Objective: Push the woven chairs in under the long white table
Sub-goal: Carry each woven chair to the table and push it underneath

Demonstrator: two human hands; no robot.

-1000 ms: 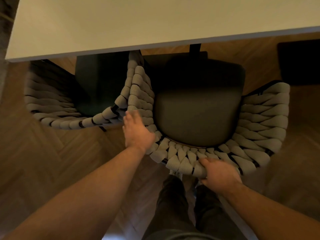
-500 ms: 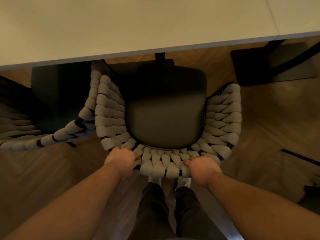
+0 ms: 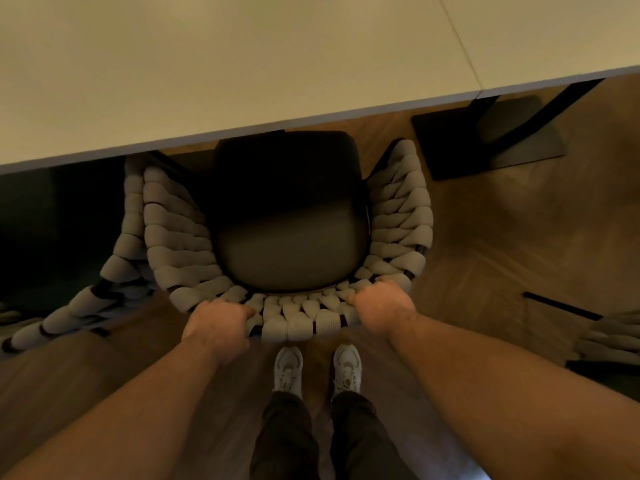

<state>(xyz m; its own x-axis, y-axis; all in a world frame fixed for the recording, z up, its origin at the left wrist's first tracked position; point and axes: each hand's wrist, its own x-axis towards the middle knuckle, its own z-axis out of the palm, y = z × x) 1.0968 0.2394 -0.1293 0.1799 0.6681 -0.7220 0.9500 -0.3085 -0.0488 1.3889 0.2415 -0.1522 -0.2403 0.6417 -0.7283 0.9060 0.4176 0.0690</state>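
1. Centre of frame: the woven chair [image 3: 180, 251] cradles a dark seat cushion [image 3: 287, 251]. The cushion's front lies under the edge of the long white table [image 3: 242, 64], and the curved back is outside it.
2. Lower centre-left: the left hand [image 3: 216, 322] grips the back's rim, fingers curled over the weave.
3. Lower centre-right: the right hand [image 3: 379, 308] grips the same rim likewise.
4. Left edge: a second woven chair [image 3: 114, 268] stands just beside the first.
5. Bottom centre: white shoes [image 3: 288, 370] on the wood floor [image 3: 502, 254].

Only one camera here, up on the person's head. It looks almost straight down, close over the left hand [image 3: 216, 323], right hand [image 3: 381, 306], woven chair [image 3: 180, 237] and the near edge of the white table [image 3: 242, 64].
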